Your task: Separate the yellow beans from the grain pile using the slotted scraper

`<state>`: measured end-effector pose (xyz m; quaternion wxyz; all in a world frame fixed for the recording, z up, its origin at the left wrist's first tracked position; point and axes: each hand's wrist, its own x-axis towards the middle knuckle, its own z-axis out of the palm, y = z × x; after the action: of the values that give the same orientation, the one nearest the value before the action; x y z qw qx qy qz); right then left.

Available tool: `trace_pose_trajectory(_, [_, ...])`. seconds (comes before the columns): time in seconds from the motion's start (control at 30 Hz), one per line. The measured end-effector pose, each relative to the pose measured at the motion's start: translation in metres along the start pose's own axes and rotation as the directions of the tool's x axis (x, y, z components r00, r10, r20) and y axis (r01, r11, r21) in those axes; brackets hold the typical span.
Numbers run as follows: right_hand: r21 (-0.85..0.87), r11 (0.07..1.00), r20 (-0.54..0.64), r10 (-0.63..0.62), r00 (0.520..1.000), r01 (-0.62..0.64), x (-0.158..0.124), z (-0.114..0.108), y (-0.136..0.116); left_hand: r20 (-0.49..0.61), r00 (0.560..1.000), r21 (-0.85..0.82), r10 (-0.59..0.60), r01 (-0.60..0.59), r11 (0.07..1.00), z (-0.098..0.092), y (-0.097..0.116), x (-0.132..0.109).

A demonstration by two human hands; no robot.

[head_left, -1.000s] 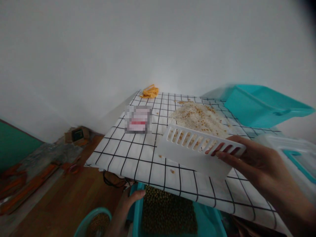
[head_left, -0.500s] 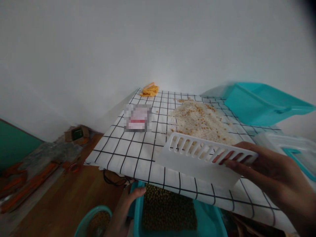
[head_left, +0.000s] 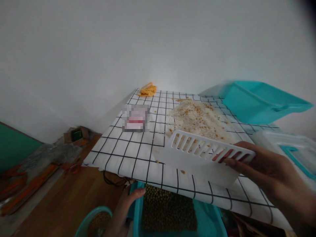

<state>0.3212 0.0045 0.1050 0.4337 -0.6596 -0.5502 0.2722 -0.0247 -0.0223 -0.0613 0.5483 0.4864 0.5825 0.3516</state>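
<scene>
My right hand (head_left: 274,177) grips a white plastic panel (head_left: 197,164) with a row of slots along its top, fingers behind and thumb in front. The panel stands tilted near the front edge of the checked tablecloth (head_left: 123,148). Just beyond it spreads a heap of pale granular material (head_left: 190,115) dotted with tan bits. Below the table edge, my left hand (head_left: 124,207) is closed on the left rim of a teal bin (head_left: 137,210), thumb on top. Small brownish pellets (head_left: 170,207) cover much of the bin's floor.
A teal scoop-shaped tray (head_left: 261,102) stands at the back right, near a clear lid with a teal handle (head_left: 293,154). A yellow cloth (head_left: 148,89) and a blurred-out pink item (head_left: 136,118) lie left. A teal bucket (head_left: 82,222) of grains sits low left.
The panel has shifted slightly in my right hand's grip area, and a couple of tan bits now show on the cloth along its lower edge. My left hand stays on the bin rim.
</scene>
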Motion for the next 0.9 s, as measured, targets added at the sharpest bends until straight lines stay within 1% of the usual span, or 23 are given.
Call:
trace_pose_trajectory(0.07, [-0.014,0.997,0.064,-0.069,0.996,0.07,0.001,-0.001,0.003,-0.05,0.999,0.046,0.021,-0.018,0.999,-0.008,-0.009,-0.007])
trace_pose_trajectory(0.13, [-0.021,0.992,0.115,-0.12,0.986,0.123,0.004,-0.003,0.005,-0.064,0.997,0.076,0.034,-0.029,0.997,-0.013,-0.014,-0.012])
trace_pose_trajectory(0.17, [-0.025,0.99,0.123,-0.133,0.983,0.137,0.005,-0.003,0.005,-0.066,0.997,0.083,0.045,-0.04,0.996,-0.013,-0.014,-0.014])
trace_pose_trajectory(0.3, [-0.05,0.981,0.167,-0.176,0.97,0.186,0.006,-0.005,-0.003,0.018,0.995,0.064,0.103,-0.104,0.993,-0.005,0.001,-0.01])
trace_pose_trajectory(0.37, [-0.036,0.98,0.196,-0.186,0.963,0.196,0.002,-0.004,-0.007,0.05,0.996,0.037,0.078,-0.08,0.996,0.0,0.009,-0.007])
trace_pose_trajectory(0.43, [-0.004,0.986,0.2,-0.165,0.966,0.169,-0.003,-0.001,-0.009,0.031,0.999,0.013,0.042,-0.042,0.999,0.002,0.014,-0.008])
trace_pose_trajectory(0.57, [0.066,0.993,0.152,-0.107,0.983,0.098,-0.003,0.015,-0.001,0.032,0.999,0.004,0.036,-0.037,0.999,0.003,0.019,-0.013])
trace_pose_trajectory(0.63, [0.081,0.994,0.131,-0.088,0.987,0.078,0.003,0.024,0.007,0.047,0.999,-0.04,-0.017,0.019,0.999,0.005,0.022,-0.011])
trace_pose_trajectory(0.7, [0.1,0.994,0.087,-0.048,0.995,0.039,0.01,0.029,0.016,0.077,0.993,-0.096,-0.091,0.098,0.991,0.007,0.024,-0.003])
trace_pose_trajectory(0.73, [0.118,0.993,0.058,-0.022,0.998,0.015,0.013,0.029,0.02,0.102,0.985,-0.125,-0.138,0.15,0.981,0.007,0.023,0.003])
trace_pose_trajectory(0.8, [0.147,0.988,0.004,0.053,0.999,-0.053,0.015,0.024,0.027,0.1,0.981,-0.1,-0.166,0.176,0.979,0.007,0.019,0.017])
trace_pose_trajectory(0.9, [0.141,0.979,-0.096,0.161,0.982,-0.147,0.01,0.009,0.033,0.078,0.992,-0.003,-0.1,0.101,0.995,0.006,0.007,0.035])
